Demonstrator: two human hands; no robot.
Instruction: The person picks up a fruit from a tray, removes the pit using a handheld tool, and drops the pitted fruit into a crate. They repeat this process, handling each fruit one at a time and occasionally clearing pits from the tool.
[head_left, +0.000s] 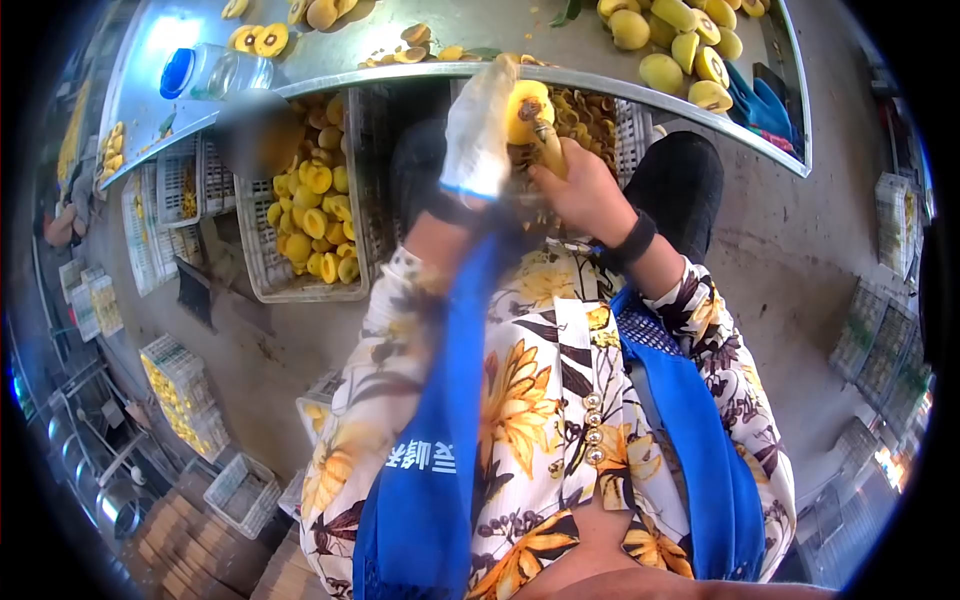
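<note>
My left hand point(479, 135), in a white glove, holds a yellow peach half point(528, 112) at the table's front edge. My bare right hand point(580, 185) is wrapped round the light handle of a small pitting tool point(547, 145), whose metal end meets the brown centre of the peach. Just behind and below the hands, a crate of brown and orange scraps point(583, 120) is partly hidden. Left of my legs stands a crate point(307, 292) of yellow peach halves point(318, 215).
The metal table point(350, 77) carries whole and halved peaches point(690, 45) at the right, a blue glove point(755, 105) and a blue-capped plastic bottle point(225, 73). More crates point(185, 395) stand on the floor at both sides. A dark blurred spot covers part of the left crate.
</note>
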